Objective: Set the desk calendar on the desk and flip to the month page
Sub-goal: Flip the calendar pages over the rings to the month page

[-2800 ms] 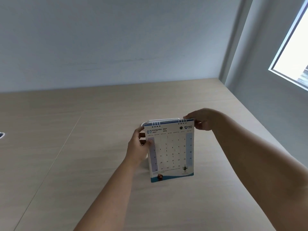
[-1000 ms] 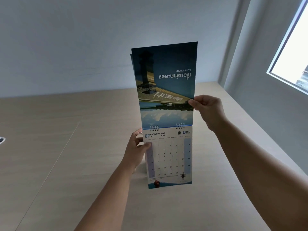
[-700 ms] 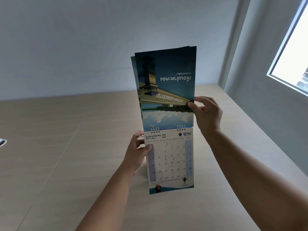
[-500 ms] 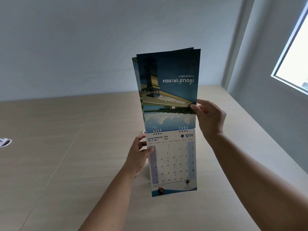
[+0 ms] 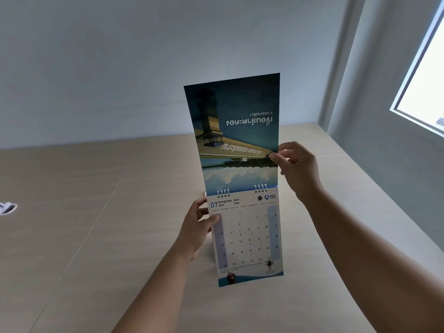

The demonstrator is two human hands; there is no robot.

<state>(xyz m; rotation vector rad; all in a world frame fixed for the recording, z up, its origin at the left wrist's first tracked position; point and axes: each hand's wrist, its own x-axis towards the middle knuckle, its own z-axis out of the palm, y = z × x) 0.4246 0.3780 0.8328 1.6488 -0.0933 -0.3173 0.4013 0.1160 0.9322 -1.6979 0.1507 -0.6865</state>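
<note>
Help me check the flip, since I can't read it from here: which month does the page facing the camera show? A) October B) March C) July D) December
C: the calendar page steadied by the left hand is headed "07 JULY", while the right hand holds a picture page raised above the rings.

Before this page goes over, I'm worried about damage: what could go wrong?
The right hand pinches only one edge of the lifted photo page, so it might twist or tear at the wire rings. The left hand steadies just one side; the calendar could tip.
</note>
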